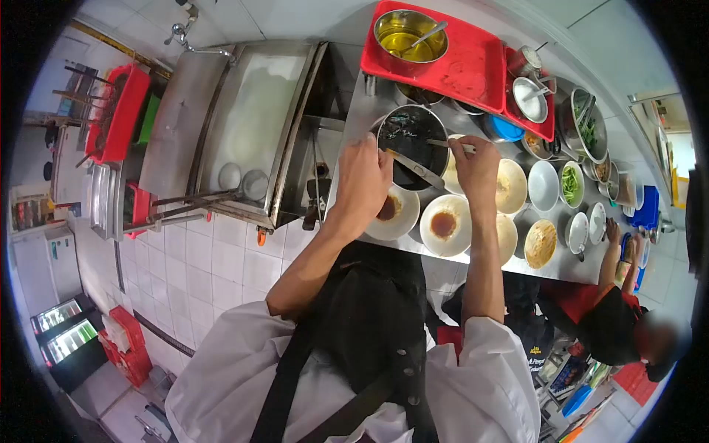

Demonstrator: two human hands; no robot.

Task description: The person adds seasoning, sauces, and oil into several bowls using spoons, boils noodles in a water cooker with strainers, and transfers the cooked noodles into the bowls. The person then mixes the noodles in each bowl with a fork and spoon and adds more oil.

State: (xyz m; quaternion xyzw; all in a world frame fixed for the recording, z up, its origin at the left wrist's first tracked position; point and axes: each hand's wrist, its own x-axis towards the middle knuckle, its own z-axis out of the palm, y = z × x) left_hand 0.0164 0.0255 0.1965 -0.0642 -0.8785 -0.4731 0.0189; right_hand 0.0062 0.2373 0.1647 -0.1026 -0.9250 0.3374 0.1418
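My left hand [364,173] is closed at the left rim of a pot [413,118] with dark contents. From its fingers a long, flat metal utensil [421,170] slants across the pot's near side; its exact kind is unclear. My right hand [476,161] pinches a thin utensil with a pale handle [465,148], which points left over the pot; its working end is hard to make out. Below the pot stand a bowl [408,221] with brown sauce and another bowl [461,247] with reddish-brown sauce. A bowl [509,190] with light yellowish contents is right of my right hand.
A red tray [473,63] at the back carries a metal bowl of yellow oil [417,52] with a spoon. Bowls of greens [571,181] stand to the right. At left is a fryer basin [258,118] with long-handled strainers [255,183]. A co-worker [605,317] stands at the right.
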